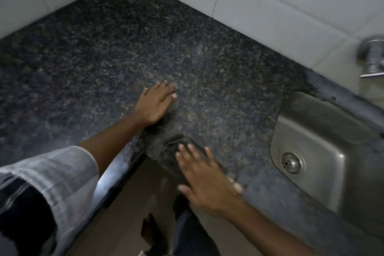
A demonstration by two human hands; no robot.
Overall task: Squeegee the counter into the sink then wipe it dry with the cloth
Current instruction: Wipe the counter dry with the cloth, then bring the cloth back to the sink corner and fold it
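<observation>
The left hand [155, 104] lies flat, fingers straight, grip open, on the speckled dark granite desk [104, 48]. The right hand [204, 181], blurred, spreads its fingers over a dark flat thing, perhaps the squeegee [178, 147], at the desk's front edge; whether that grip holds it I cannot tell. The steel sink [324, 143] lies to the right, beneath a chrome tap [372, 58]

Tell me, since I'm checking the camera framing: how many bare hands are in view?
2. The left hand rests flat on the dark speckled granite counter; the right hand hovers, fingers spread, at its front edge.
</observation>
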